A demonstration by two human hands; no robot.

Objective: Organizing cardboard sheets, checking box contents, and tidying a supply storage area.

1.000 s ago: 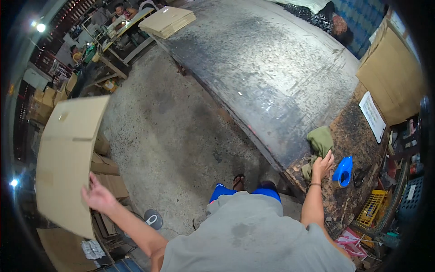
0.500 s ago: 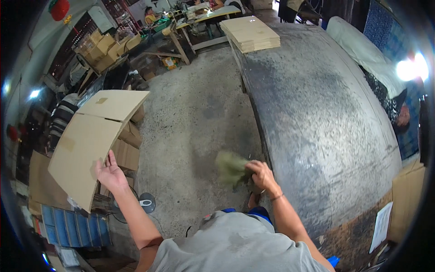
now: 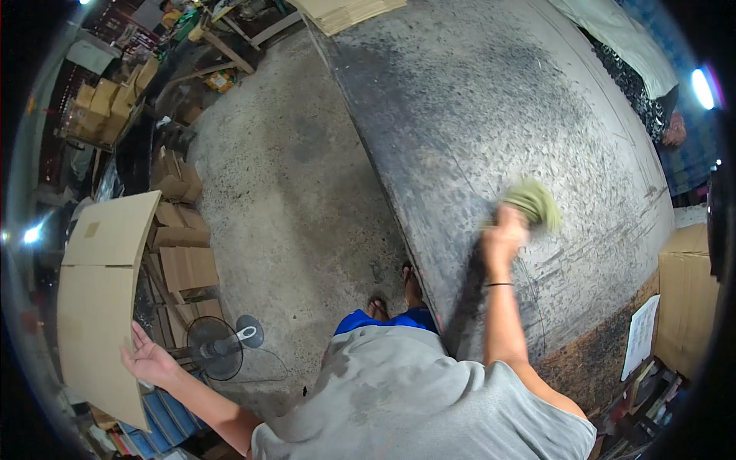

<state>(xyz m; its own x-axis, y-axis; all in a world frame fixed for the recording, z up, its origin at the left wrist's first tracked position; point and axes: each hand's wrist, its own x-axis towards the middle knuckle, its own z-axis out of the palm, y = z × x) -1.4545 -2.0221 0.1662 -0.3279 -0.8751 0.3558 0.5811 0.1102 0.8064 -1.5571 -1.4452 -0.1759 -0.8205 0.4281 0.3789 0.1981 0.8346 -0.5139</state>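
My right hand (image 3: 504, 234) is closed around a crumpled green cloth (image 3: 534, 204), over the right-hand part of the large dark worn table (image 3: 452, 146). Motion blurs the hand and cloth, so I cannot tell whether the cloth touches the surface. On the left, my left hand (image 3: 151, 363) is open, palm up with fingers spread, beside the right edge of a large creased cardboard sheet (image 3: 96, 322). Whether its fingertips touch the sheet cannot be made out.
A stack of flat cardboard sheets (image 3: 349, 14) lies at the table's far end. Cardboard boxes (image 3: 189, 268) and a fan (image 3: 215, 347) stand left on the concrete floor (image 3: 284, 192). A white paper sheet (image 3: 639, 337) and a large carton (image 3: 685, 299) are at the right.
My right hand has swung from above the floor, up and right over the table with the green cloth. The view has turned right and down; my left hand stays open beside the cardboard sheet.
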